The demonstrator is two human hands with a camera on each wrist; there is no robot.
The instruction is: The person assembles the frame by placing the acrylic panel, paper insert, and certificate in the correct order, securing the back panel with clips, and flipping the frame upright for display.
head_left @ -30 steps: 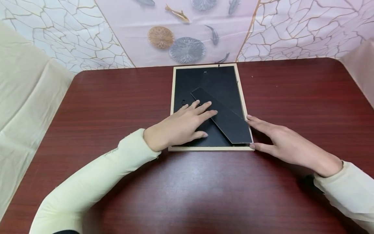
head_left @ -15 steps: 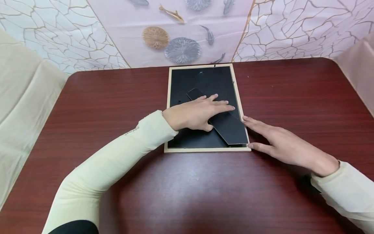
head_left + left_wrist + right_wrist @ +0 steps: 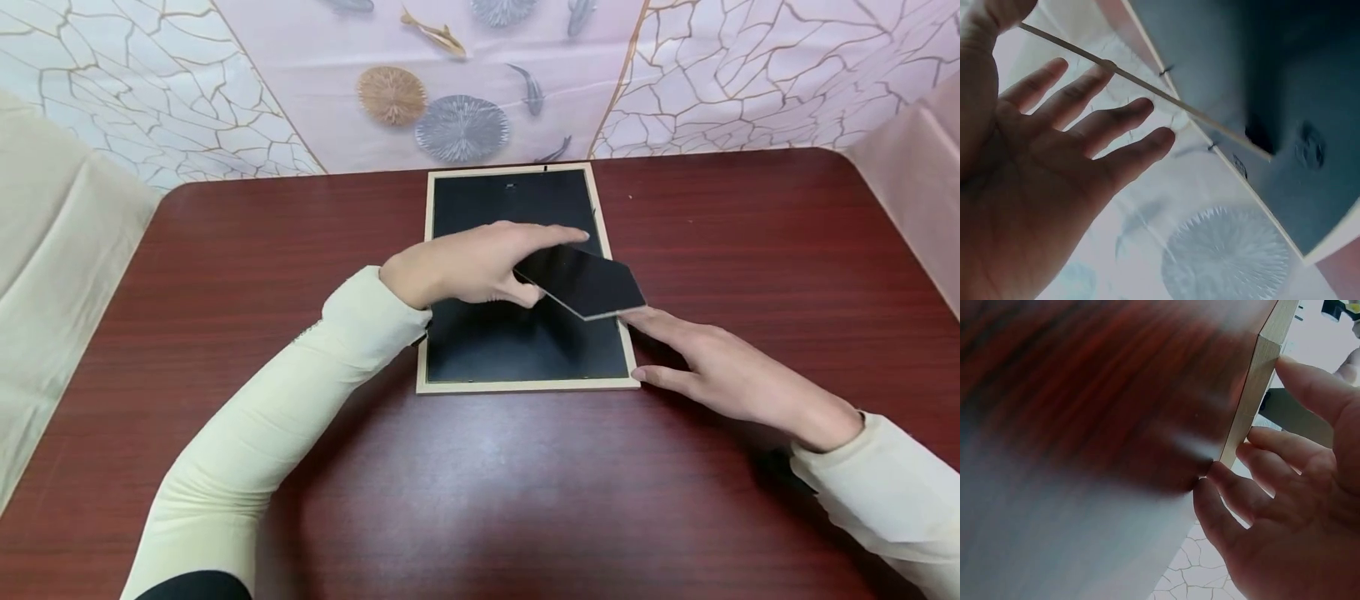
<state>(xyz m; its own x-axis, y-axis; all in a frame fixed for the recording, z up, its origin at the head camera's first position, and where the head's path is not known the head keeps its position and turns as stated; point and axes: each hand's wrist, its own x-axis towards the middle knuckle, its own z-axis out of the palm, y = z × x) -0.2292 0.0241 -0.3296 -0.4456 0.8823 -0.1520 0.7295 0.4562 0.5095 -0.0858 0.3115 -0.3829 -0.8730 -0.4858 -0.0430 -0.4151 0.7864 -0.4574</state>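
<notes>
A picture frame (image 3: 525, 387) with a pale wooden edge lies back side up on the table, its black backing board (image 3: 480, 354) showing. My left hand (image 3: 480, 262) is over the backing and holds the black easel leg (image 3: 585, 283), thumb at its near edge and fingers at its far side. The leg's wide end is raised off the board. Seen from the left wrist, the leg (image 3: 1147, 89) is nearly edge-on, with its narrow end at the backing. My right hand (image 3: 727, 371) rests at the frame's right side, its fingertips (image 3: 1217, 470) touching the wooden edge.
The frame lies on a dark red-brown table (image 3: 480, 492), near its back edge. Behind the table hangs a patterned cloth (image 3: 465, 75) with fish and round motifs. Pale cloth (image 3: 60, 275) covers the left side.
My left hand has moved from lying over the backing to gripping the easel leg, whose wide end has risen off the board. My right hand has stayed at the frame's side.
</notes>
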